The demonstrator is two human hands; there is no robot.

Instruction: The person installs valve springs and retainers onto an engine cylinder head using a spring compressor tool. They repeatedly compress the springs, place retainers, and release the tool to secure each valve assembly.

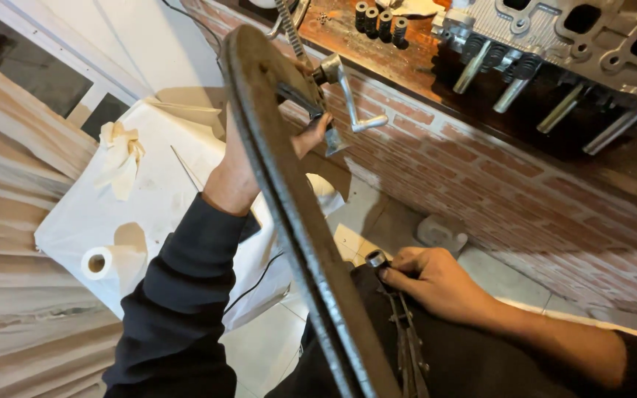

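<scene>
I am holding a large C-shaped valve-spring compressor (289, 214) upright in front of me, its dark curved frame running from my lap up toward the workbench (407, 70). My left hand (241, 173) is wrapping the frame near its upper jaw, fingers closed around the metal, likely steadying the heavy end beside the screw handle (352, 99). My right hand (436, 284) is pinching the lower end piece (376, 259) between thumb and fingertips, probably adjusting it. Beyond, a cylinder head (584, 44) is lying on the bench above the brick wall (495, 177), valve springs (379, 21) alongside.
</scene>
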